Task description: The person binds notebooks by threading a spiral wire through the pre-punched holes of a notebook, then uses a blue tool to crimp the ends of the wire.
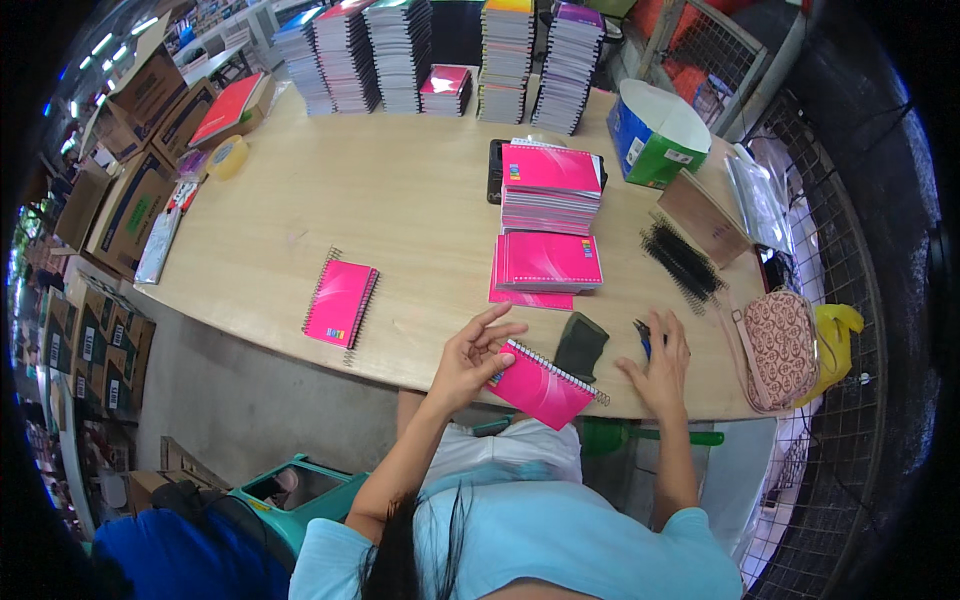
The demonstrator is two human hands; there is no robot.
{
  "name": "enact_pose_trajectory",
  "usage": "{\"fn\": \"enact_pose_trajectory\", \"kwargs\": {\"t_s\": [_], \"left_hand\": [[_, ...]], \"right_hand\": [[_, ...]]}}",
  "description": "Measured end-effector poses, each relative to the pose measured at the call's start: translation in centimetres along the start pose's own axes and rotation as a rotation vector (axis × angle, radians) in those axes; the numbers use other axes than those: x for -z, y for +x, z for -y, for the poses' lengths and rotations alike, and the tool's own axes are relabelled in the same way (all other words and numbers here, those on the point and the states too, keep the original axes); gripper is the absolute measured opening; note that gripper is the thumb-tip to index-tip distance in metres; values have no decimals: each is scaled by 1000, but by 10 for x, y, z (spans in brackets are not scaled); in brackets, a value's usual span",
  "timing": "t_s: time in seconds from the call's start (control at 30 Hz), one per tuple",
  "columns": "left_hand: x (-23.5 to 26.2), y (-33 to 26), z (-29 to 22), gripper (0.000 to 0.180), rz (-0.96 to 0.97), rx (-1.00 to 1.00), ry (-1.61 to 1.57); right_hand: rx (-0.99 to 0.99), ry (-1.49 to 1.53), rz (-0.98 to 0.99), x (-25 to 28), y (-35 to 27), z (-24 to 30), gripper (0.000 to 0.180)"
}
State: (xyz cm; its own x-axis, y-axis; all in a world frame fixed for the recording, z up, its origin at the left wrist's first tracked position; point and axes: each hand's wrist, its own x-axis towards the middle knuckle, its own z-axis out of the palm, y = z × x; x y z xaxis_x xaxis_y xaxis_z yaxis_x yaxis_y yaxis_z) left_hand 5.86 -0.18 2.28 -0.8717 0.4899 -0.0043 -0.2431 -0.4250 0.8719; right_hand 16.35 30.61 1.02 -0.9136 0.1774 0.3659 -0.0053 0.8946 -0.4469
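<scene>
My left hand (472, 355) holds a pink spiral notebook (541, 387) at the near edge of the wooden table (400, 200); its wire binding runs along the upper right side. To the right, my right hand (660, 365) lies on the table, its fingers on small blue-handled pliers (642, 335). A dark cloth (580, 345) lies between my hands. Beyond them sit a low pile of pink notebooks (545, 265) and a taller pile (550, 185). One bound pink notebook (340, 302) lies alone to the left.
Black spiral wires (683, 262) lie right of the piles. A patterned pink bag (780, 345) and a yellow bag (838, 330) sit at the right edge. Tall notebook stacks (400, 50) line the far side, with a blue-green box (655, 135), tape roll (228, 157) and cartons (120, 210) on the left.
</scene>
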Motion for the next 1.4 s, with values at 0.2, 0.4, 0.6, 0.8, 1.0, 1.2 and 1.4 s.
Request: {"fn": "enact_pose_trajectory", "kwargs": {"t_s": [0.2, 0.4, 0.6, 0.8, 1.0, 1.2, 1.4], "left_hand": [[1, -4, 3, 63, -15, 57, 179], [-8, -6, -1, 62, -28, 52, 253], [-14, -10, -12, 67, -39, 95, 223], [-13, -12, -16, 68, -40, 86, 266], [-9, -16, -12, 69, -60, 69, 282], [-18, -27, -1, 46, -174, -76, 523], [31, -21, -81, 18, -641, -573, 1131]], "right_hand": [[-209, -356, 59, 6, -14, -21, 45], [56, 203, 8, 40, 34, 53, 42], [759, -203, 56, 60, 85, 122, 32], [988, -231, -9, 47, 96, 128, 25], [1070, -281, 1, 39, 91, 129, 23], [501, 119, 288, 39, 72, 128, 35], [112, 257, -54, 59, 61, 97, 36]]}}
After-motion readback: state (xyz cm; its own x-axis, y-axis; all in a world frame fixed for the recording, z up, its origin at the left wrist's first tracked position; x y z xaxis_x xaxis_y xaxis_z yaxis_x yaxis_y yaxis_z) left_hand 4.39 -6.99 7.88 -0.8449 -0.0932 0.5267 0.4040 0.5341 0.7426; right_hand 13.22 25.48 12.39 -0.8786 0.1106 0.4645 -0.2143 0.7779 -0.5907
